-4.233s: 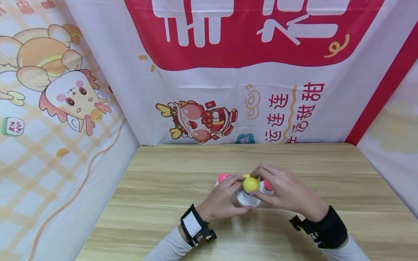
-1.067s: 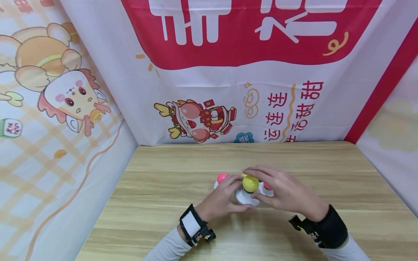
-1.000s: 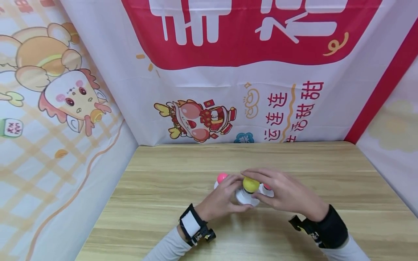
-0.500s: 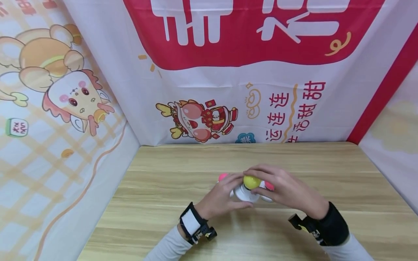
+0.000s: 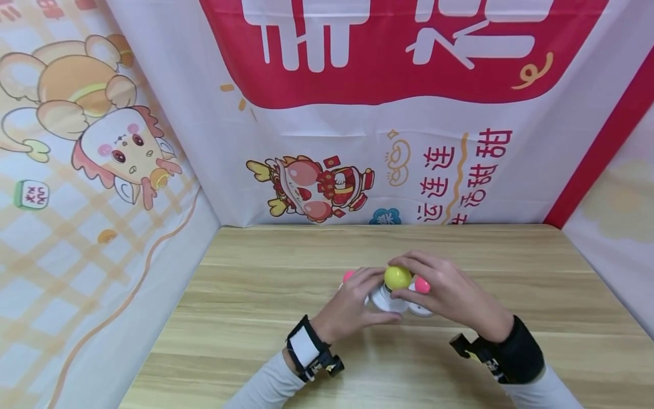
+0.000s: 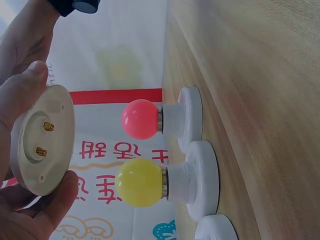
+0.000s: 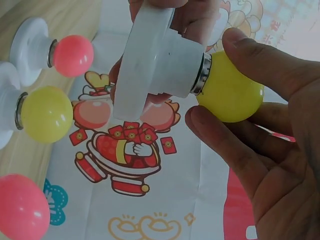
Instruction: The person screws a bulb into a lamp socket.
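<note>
My left hand (image 5: 349, 307) grips a round white lamp holder (image 7: 142, 65) by its rim, off the table. Two brass terminals (image 6: 48, 126) show on its underside in the left wrist view. My right hand (image 5: 452, 292) holds a yellow bulb (image 7: 232, 90) between thumb and fingers. The bulb's metal cap (image 7: 202, 74) sits in the holder's mouth, with a band of it showing. Behind the hands stand a pink bulb (image 6: 141, 119) and a second yellow bulb (image 6: 140, 182), each in a white holder on the table. Another pink bulb (image 7: 73, 55) stands in its holder at the row's other end.
The wooden table (image 5: 265, 318) runs back to a white and red printed cloth (image 5: 317, 130). A patterned cloth (image 5: 102, 255) hangs on the left side. Each wrist carries a strapped camera, such as the right one (image 5: 472, 349).
Both hands have moved slightly away and to the right with the lamp holder and bulb. The right fingers have shifted round the yellow bulb, leaving more of its top uncovered than half a second ago.
</note>
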`<state>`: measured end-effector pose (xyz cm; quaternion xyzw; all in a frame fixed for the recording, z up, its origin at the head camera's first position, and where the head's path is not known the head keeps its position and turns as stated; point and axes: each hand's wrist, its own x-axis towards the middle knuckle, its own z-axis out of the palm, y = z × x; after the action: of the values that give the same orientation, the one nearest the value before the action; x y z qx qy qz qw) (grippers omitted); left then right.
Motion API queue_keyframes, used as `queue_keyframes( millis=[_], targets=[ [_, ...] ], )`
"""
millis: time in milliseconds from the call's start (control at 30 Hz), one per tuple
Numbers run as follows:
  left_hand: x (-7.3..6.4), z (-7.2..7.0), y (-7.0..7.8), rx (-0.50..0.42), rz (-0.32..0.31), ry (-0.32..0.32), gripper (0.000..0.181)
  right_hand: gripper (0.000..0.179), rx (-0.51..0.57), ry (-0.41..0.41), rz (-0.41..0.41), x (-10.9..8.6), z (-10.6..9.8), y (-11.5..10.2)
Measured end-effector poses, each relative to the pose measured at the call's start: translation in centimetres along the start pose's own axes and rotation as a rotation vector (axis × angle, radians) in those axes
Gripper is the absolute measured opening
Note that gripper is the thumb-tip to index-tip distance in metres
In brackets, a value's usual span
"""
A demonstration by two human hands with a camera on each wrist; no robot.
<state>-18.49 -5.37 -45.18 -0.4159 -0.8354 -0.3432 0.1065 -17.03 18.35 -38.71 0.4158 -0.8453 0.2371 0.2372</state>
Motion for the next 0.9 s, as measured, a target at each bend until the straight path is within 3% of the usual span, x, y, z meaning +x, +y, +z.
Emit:
queue_keyframes(
  millis=[433,733,900],
  targets=[
    [0.0,0.3,-0.1,-0.026,-0.036,0.030,0.082,0.055,-0.037,0.043,0.028,0.2,0.7,-0.1],
    [-0.1,-0.5,-0.4,-0.002,-0.062,0.013,0.081,0.065,0.013,-0.028,0.083,0.5,1.0,-0.1],
    [-0.5,-1.2,-0.7,-0.015,-0.088,0.003,0.082,0.062,0.034,-0.007,0.065,1.0,1.4,-0.1]
  ],
)
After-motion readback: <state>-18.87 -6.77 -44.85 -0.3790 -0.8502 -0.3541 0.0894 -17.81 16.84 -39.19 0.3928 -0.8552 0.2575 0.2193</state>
